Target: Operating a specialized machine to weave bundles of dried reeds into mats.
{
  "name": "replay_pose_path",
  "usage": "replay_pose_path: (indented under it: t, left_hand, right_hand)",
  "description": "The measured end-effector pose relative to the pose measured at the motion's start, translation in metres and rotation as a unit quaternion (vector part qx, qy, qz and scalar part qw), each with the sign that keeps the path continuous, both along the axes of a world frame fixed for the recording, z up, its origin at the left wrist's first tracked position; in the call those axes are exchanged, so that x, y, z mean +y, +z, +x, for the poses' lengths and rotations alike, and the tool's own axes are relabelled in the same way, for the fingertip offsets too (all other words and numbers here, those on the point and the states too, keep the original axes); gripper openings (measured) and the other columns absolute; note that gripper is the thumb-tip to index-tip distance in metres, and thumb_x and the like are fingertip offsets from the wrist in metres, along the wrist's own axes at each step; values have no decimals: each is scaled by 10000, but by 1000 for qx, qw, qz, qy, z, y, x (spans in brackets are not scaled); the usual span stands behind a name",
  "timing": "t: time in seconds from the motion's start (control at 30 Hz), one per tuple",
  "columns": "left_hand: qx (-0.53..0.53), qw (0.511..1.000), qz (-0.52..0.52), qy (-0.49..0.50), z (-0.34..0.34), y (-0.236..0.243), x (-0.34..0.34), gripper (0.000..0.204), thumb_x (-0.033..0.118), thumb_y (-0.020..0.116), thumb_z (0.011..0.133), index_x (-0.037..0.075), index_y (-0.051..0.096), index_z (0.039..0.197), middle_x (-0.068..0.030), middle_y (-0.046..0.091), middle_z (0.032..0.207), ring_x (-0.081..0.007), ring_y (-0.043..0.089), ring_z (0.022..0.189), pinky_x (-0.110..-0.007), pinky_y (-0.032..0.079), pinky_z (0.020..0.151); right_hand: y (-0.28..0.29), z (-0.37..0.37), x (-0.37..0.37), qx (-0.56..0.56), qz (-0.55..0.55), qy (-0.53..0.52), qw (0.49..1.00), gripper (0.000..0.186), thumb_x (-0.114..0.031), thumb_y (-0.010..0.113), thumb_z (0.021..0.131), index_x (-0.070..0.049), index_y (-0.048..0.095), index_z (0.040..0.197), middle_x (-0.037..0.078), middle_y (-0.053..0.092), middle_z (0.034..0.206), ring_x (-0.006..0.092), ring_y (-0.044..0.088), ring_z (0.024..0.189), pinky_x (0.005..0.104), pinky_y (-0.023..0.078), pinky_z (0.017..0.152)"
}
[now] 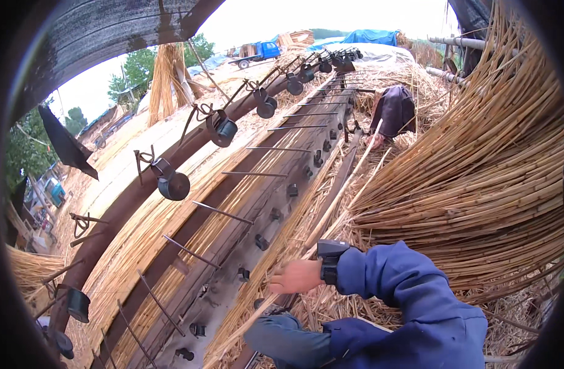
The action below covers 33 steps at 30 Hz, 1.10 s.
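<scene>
My right hand (297, 277), in a blue sleeve with a dark device (332, 251) strapped at the wrist, reaches leftward at lower centre. Its fingers are closed around a few long pale reed stalks (251, 323), which run past it along the near side of a long weaving frame. Beside the hand lies the frame's dark beam (223, 237), set with a row of thin metal rods (223, 213) and black fittings (261, 242). My left hand does not show. A grey-green clothed shape (288, 338), perhaps my leg, lies below the right hand.
A great bundle of reeds (466, 190) fans out on the right. Woven reed matting (128, 240) spreads beyond a curved brown bar (186, 144) carrying black rollers (173, 186). Farther along the frame, another person's dark sleeve (394, 111) and hand (376, 141) show. Loose straw covers the ground.
</scene>
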<state>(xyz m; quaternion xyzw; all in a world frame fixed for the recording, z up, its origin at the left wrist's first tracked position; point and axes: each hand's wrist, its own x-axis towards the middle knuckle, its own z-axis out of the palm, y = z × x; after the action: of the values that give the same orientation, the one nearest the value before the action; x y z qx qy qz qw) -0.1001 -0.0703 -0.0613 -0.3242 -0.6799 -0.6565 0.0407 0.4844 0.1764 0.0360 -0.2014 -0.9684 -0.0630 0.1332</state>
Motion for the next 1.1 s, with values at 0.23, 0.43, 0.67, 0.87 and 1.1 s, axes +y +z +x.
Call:
replay_pose_path:
  t: [0.23,0.43,0.67,0.87,1.1]
  left_hand:
    - [101,981,-142,83,59,79,-11,360,235,653,727,-2,450,906,-131,466,772,-266,460,716,-363,396,623]
    - [178,972,-135,80,94,117,-1,264,202,595,772,34,393,795,-50,374,676,-205,371,629,-332,340,581]
    - [-10,961,30,-276,299,157,161,390,129,565,852,-65,449,1170,-184,573,1040,-252,570,919,-339,442,820]
    - [-403,771,174,-460,335,141,206,311,276,454,936,26,515,1109,-119,575,1060,-157,552,874,-247,422,756]
    - [-322,844,78,-422,309,144,119,319,255,500,915,-7,525,1093,-100,594,940,-187,550,794,-280,454,714]
  right_hand:
    - [42,122,28,-66,190,-264,943,182,-164,546,711,-84,502,868,11,507,863,184,503,906,302,413,696]
    - [105,183,82,54,307,-384,869,292,-118,537,708,-55,532,994,64,509,953,224,524,886,298,478,691]
    - [92,72,125,129,239,-351,896,293,-116,551,723,-57,534,1010,86,516,1007,215,543,908,322,444,704]
    - [84,0,75,159,250,-241,924,284,-152,546,712,-35,533,970,49,514,900,189,518,806,291,427,675]
    - [70,14,71,106,242,-169,950,246,-159,549,678,-16,557,877,29,530,776,186,487,829,276,416,633]
